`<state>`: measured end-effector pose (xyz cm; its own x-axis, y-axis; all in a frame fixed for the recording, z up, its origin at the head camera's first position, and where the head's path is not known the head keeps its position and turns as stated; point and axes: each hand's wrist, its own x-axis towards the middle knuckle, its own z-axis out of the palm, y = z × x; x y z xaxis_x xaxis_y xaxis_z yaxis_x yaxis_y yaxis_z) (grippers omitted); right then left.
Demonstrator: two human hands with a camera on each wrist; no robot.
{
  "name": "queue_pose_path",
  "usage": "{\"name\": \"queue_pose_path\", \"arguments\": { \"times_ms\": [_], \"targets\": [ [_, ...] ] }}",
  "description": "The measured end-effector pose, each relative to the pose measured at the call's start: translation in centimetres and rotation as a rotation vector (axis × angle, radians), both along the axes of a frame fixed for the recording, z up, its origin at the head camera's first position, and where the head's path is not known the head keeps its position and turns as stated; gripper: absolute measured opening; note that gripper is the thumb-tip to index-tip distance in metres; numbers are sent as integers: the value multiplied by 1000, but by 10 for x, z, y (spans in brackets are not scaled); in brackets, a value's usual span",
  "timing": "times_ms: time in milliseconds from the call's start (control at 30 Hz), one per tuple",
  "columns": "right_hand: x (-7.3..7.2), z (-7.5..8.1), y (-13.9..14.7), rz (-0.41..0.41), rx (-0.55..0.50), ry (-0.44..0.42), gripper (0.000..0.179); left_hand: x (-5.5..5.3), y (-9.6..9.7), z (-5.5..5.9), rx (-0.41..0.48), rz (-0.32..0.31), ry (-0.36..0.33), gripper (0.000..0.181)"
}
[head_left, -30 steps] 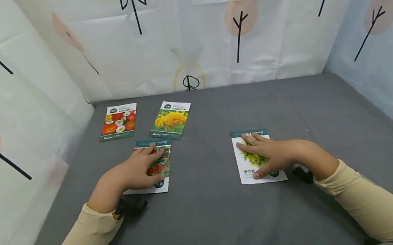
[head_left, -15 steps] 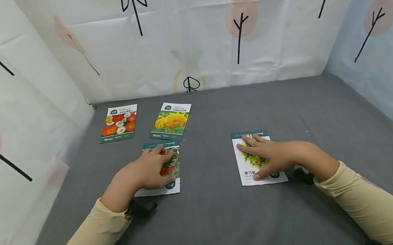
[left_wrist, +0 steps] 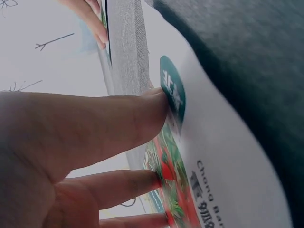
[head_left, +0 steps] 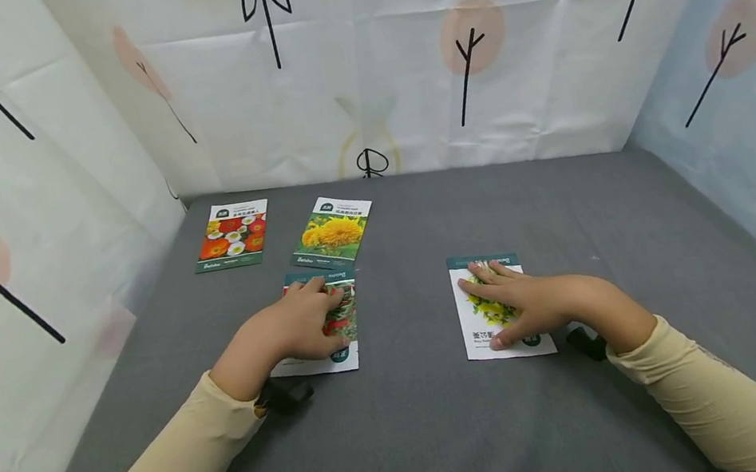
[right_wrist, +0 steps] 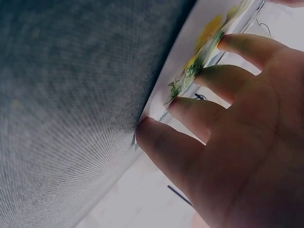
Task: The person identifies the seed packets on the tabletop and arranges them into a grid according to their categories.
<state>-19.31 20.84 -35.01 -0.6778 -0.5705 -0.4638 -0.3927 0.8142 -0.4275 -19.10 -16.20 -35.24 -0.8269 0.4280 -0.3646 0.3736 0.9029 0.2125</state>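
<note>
red-printed packet (head_left: 346,319) under your left fingers (left_wrist: 128,114), yellow-flowered packet (head_left: 484,319) under your right fingers (right_wrist: 164,140), both spread wide; press evenly against the worktop (head_left: 419,424) to avoid creasing.

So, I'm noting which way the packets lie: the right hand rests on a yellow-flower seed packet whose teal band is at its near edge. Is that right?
Only the edge is wrong: the right hand does rest on the yellow-flower seed packet, but its teal band runs along the far edge, as the head view shows.
</note>
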Motion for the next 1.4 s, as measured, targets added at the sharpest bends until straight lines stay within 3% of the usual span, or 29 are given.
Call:
{"name": "queue_pose_path", "arguments": {
  "times_ms": [500, 1400],
  "targets": [
    [-1, -1, 0, 17, -23, 26, 100, -2, 21, 2, -41, 20, 3, 81],
    [-4, 0, -3, -8, -21, 21, 103, -8, 68, -2, -70, -64, 40, 81]
  ]
}}
